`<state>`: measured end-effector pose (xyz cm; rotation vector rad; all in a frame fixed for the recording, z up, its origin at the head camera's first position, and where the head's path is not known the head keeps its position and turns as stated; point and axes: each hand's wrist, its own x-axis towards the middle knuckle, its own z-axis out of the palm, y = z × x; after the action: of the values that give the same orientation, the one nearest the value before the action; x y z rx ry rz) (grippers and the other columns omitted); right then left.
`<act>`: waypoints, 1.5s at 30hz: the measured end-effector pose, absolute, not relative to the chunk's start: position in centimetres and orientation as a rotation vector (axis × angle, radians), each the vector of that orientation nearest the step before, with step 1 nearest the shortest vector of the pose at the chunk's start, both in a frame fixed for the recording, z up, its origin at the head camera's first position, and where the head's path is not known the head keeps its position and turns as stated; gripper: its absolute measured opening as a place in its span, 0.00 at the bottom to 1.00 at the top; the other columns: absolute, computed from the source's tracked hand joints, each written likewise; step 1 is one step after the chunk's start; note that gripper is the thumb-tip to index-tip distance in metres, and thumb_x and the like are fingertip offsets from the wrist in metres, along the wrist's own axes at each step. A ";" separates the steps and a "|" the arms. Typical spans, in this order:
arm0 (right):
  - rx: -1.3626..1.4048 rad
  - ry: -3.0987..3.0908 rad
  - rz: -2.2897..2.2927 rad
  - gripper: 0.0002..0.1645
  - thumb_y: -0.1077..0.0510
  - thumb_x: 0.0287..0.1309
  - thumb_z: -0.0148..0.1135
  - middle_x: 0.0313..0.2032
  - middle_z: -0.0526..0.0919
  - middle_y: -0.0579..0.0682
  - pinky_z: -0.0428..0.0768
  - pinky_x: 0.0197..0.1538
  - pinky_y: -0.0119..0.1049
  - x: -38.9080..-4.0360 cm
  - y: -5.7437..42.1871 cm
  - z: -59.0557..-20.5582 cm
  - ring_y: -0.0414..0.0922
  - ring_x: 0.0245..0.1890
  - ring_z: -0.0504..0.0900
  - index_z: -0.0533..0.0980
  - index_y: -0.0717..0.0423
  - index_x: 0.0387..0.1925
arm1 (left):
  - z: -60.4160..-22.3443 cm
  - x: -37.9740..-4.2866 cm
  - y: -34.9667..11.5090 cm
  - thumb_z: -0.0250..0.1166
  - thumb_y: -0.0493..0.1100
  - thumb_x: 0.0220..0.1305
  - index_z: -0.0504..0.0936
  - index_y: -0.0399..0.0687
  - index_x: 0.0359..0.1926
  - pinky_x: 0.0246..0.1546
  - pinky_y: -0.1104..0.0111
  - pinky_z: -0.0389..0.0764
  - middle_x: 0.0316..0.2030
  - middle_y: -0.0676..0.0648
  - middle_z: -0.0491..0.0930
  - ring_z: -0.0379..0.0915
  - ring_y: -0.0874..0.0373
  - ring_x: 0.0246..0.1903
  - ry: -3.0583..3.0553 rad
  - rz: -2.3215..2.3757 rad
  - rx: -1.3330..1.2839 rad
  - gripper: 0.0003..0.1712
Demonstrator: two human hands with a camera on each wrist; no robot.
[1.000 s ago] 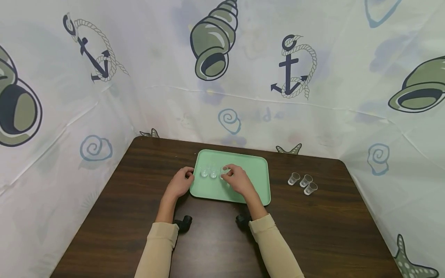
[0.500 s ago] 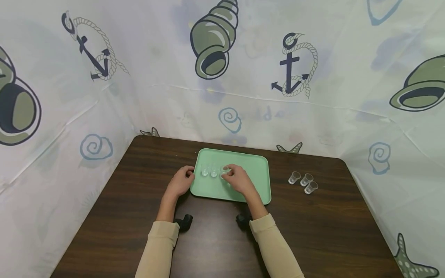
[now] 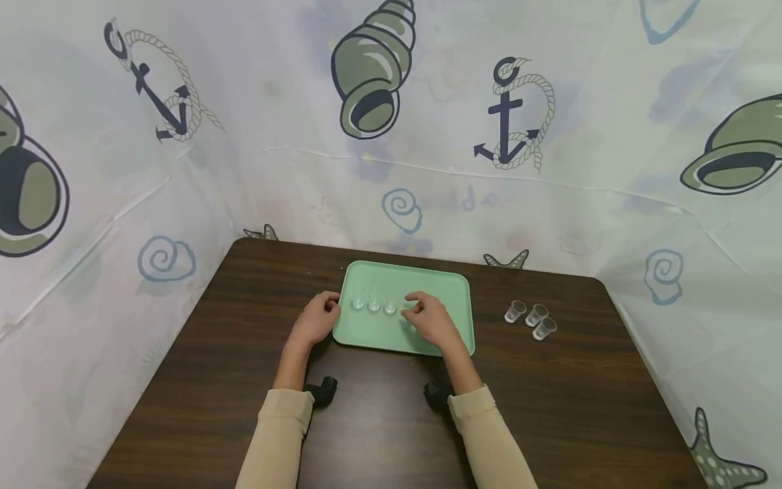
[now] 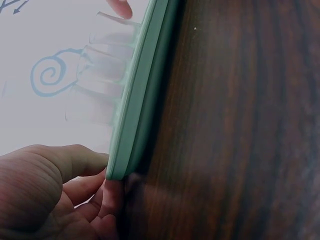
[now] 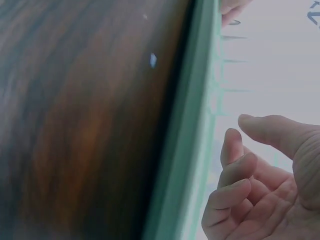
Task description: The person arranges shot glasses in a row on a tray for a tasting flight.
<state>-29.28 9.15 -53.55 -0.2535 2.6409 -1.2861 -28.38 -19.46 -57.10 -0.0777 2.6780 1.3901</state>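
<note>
On a light green tray (image 3: 375,333) three small clear cups stand upright in a row: a left cup (image 3: 358,301), a middle cup (image 3: 374,303) and a right cup (image 3: 390,307). My left hand (image 3: 316,320) pinches the tray's left edge. In the left wrist view its thumb is against the tray rim (image 4: 132,120) and the fingers are beneath. My right hand (image 3: 432,322) hovers over the tray just right of the right cup, holding nothing. The right wrist view shows that hand (image 5: 265,185) with thumb and index finger apart and the other fingers loosely bent.
Three more clear cups stand close together on the dark wooden table (image 3: 580,407), right of the tray: one cup (image 3: 515,312), a second cup (image 3: 536,315) and a third cup (image 3: 544,329). A white curtain (image 3: 293,183) with sea prints hangs behind and along both sides.
My right hand has let go of the right cup and drawn back a little to the right, its fingers spreading. The left hand still holds the tray's edge in the same place.
</note>
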 end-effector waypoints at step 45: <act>0.260 2.862 -1.315 0.38 0.43 0.79 0.59 0.45 0.89 0.64 0.76 0.40 0.42 -28.3 25.0 -51.8 0.53 0.40 0.84 0.67 0.58 0.79 | -57.1 -28.1 -19.3 0.51 0.44 0.83 0.71 0.38 0.75 0.48 0.54 0.71 0.69 0.35 0.71 0.72 0.45 0.49 2.678 1.393 -0.083 0.27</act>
<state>-28.27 24.99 -51.84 0.2597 2.8619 -1.3149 -28.10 -19.31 -57.07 -0.0831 2.6781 1.3927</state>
